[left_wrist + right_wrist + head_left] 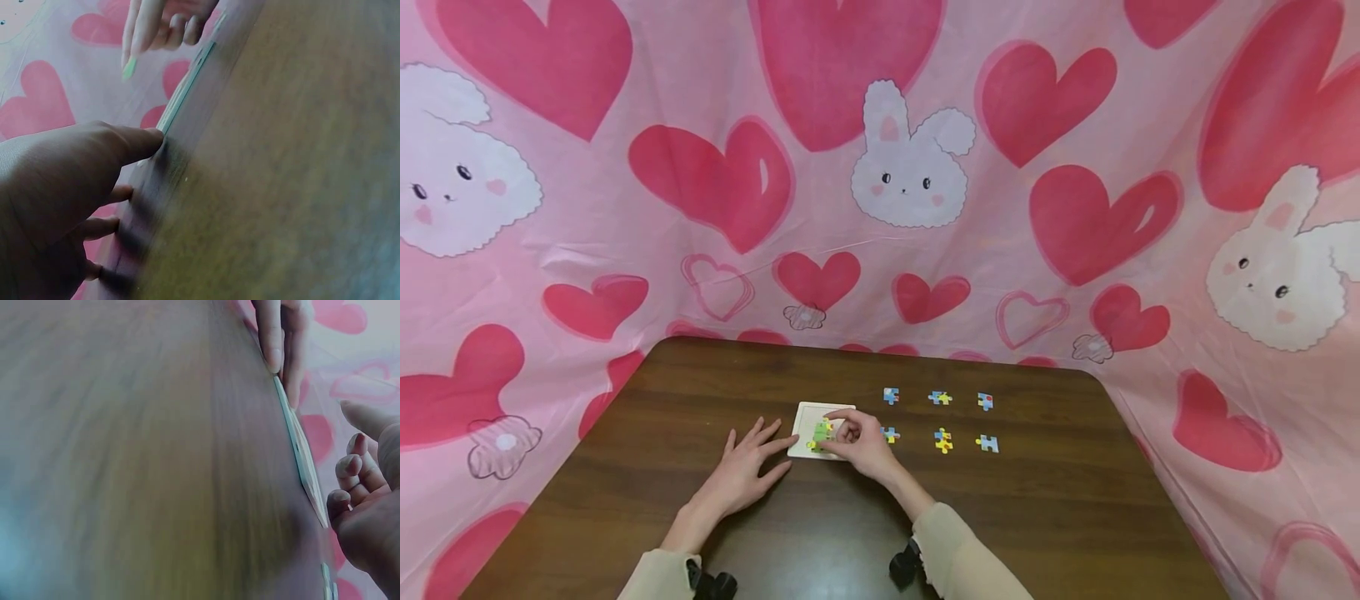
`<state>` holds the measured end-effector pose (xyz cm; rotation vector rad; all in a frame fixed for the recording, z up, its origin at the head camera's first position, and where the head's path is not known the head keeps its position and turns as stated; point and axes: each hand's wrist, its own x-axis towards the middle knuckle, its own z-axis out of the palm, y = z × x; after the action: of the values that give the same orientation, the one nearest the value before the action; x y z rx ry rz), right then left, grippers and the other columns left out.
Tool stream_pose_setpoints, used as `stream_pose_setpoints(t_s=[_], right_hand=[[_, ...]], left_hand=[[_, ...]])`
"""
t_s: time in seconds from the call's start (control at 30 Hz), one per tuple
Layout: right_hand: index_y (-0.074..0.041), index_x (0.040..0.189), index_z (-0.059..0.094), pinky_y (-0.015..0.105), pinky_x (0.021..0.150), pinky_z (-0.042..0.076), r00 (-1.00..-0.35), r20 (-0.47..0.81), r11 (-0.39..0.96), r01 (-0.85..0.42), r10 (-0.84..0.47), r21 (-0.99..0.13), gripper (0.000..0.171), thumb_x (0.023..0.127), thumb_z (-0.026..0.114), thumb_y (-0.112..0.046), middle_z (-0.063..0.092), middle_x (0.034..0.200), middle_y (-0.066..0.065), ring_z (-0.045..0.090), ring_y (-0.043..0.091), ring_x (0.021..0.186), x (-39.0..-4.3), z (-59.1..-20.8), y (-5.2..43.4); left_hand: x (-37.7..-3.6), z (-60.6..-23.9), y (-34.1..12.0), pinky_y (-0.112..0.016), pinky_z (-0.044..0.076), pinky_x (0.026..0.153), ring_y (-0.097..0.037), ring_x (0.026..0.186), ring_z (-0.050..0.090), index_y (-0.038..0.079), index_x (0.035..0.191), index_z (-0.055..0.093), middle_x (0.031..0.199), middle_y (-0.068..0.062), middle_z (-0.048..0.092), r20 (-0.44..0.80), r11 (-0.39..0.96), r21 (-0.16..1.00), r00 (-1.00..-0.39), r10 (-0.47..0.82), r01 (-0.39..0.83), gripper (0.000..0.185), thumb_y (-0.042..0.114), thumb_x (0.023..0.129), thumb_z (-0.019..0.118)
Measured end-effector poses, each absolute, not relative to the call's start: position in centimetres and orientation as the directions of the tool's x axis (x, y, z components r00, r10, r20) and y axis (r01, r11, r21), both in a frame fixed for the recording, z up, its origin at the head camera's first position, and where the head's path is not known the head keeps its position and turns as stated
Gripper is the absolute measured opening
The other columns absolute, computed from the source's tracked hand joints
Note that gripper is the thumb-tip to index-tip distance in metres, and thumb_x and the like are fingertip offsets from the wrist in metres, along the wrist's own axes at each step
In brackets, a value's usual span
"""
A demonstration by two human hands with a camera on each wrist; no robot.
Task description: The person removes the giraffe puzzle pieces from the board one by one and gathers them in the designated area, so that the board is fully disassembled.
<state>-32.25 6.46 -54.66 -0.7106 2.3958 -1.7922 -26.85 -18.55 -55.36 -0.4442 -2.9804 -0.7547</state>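
My right hand (865, 446) pinches a green jigsaw puzzle piece (129, 67) between thumb and fingers, raised over a pale square puzzle board (802, 417). In the head view green and yellow patches show between those fingertips, over the board's middle. My left hand (741, 467) lies spread on the table, its index fingertip at the board's left edge. The left wrist view has this hand (69, 165) with the thumb against the board's side (187, 84). In the right wrist view the board (299, 447) appears edge-on, and the right hand (375, 487) hovers beside it.
To the right of the board, several loose puzzle pieces lie in two rows, among them a blue one (891, 396), a blue and yellow one (940, 397) and a mostly yellow one (943, 440). The brown wooden table (1037, 517) ends at a pink heart-patterned curtain (820, 225).
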Motion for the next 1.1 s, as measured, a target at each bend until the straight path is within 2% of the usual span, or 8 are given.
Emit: stream_pose_setpoints(t_s=[0.2,0.4,0.6,0.73,0.93,1.1], right_hand=[[0.008,0.128,0.073,0.016,0.062,0.041,-0.878,0.218,0.205,-0.329,-0.427,-0.922,0.039,0.091,0.086,0.0,0.063,0.077,0.025,0.049,0.0,0.064,-31.6,-54.3,8.6],[0.004,0.128,0.074,0.016,0.061,0.041,-0.892,0.175,0.26,-0.301,-0.417,-0.918,0.039,0.092,0.087,-0.003,0.06,0.075,0.008,0.049,0.0,0.065,-30.7,-54.0,11.3],[0.003,0.127,0.075,0.017,0.064,0.043,-0.902,0.135,0.327,-0.283,-0.411,-0.902,0.038,0.092,0.088,-0.005,0.058,0.077,0.0,0.049,0.001,0.068,-29.9,-54.4,13.9],[0.002,0.125,0.076,0.016,0.064,0.04,-0.893,0.131,0.375,-0.309,-0.431,-0.874,0.037,0.092,0.089,-0.009,0.057,0.077,0.001,0.047,0.0,0.068,-29.3,-54.7,15.2],[0.002,0.121,0.076,0.015,0.062,0.038,-0.869,0.153,0.399,-0.364,-0.47,-0.841,0.036,0.09,0.091,-0.011,0.06,0.078,0.013,0.045,-0.003,0.066,-28.9,-54.8,16.6],[0.0,0.119,0.077,0.016,0.063,0.039,-0.871,0.143,0.426,-0.366,-0.471,-0.828,0.035,0.09,0.091,-0.012,0.061,0.079,0.012,0.046,-0.003,0.066,-28.8,-55.0,17.3]], left_hand=[[-26.9,-55.3,-18.6,-0.09,0.014,0.123,-0.054,0.163,0.035,0.02,0.148,0.071,0.168,-0.024,0.051,0.114,0.836,0.466,-0.956,0.269,0.29,0.045,0.032,0.105,0.075],[-26.8,-55.2,-18.6,-0.09,0.013,0.123,-0.054,0.164,0.034,0.019,0.148,0.071,0.168,-0.024,0.051,0.12,0.83,0.473,-0.955,0.272,0.296,0.045,0.03,0.105,0.076],[-26.7,-55.1,-18.6,-0.09,0.013,0.123,-0.053,0.164,0.034,0.019,0.148,0.071,0.169,-0.024,0.051,0.118,0.826,0.482,-0.955,0.271,0.294,0.046,0.029,0.104,0.076],[-26.7,-55.1,-18.6,-0.089,0.014,0.124,-0.053,0.164,0.034,0.02,0.149,0.071,0.169,-0.023,0.051,0.112,0.827,0.481,-0.956,0.271,0.29,0.046,0.031,0.104,0.076],[-26.8,-55.3,-18.6,-0.09,0.013,0.123,-0.053,0.164,0.034,0.021,0.149,0.071,0.169,-0.024,0.051,0.113,0.826,0.485,-0.957,0.268,0.289,0.046,0.033,0.104,0.076],[-26.8,-55.4,-18.6,-0.089,0.013,0.124,-0.053,0.164,0.034,0.022,0.149,0.071,0.169,-0.023,0.05,0.106,0.824,0.491,-0.958,0.265,0.283,0.047,0.034,0.104,0.076]])
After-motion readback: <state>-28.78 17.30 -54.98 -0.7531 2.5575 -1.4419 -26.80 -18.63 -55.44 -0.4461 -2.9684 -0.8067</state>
